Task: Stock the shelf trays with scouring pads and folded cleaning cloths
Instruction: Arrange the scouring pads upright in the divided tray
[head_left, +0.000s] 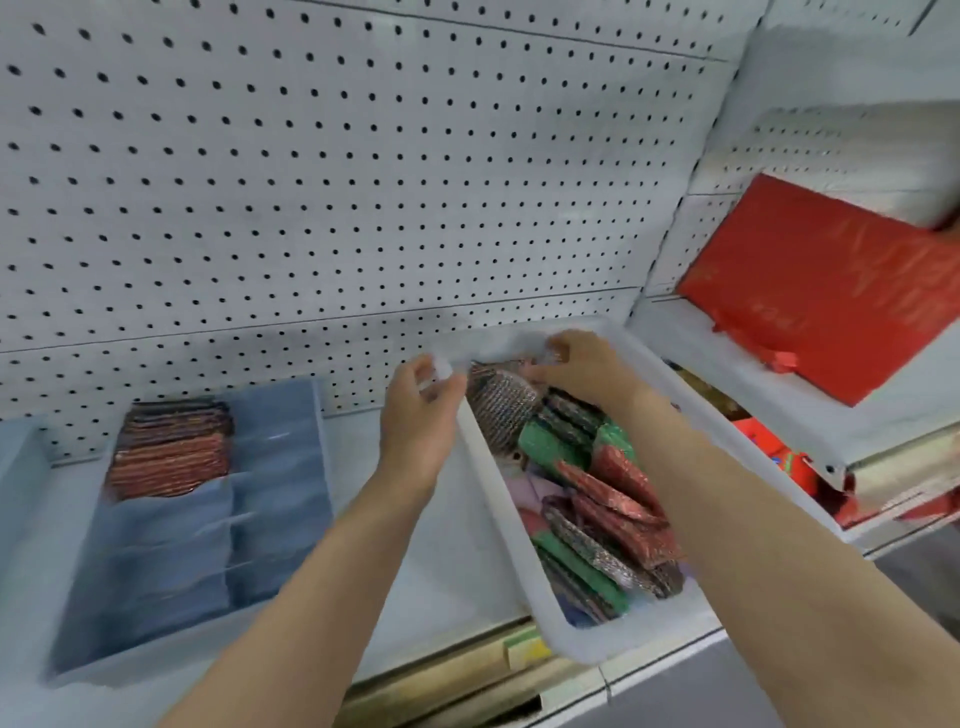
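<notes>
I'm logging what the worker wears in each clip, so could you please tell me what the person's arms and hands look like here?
Both forearms are bare as far as the frame shows, with no sleeves in view. The left hand and right hand wear no gloves. No watch, bracelet or ring shows on either, though the picture is somewhat blurred, so a thin ring could go unseen.
</notes>
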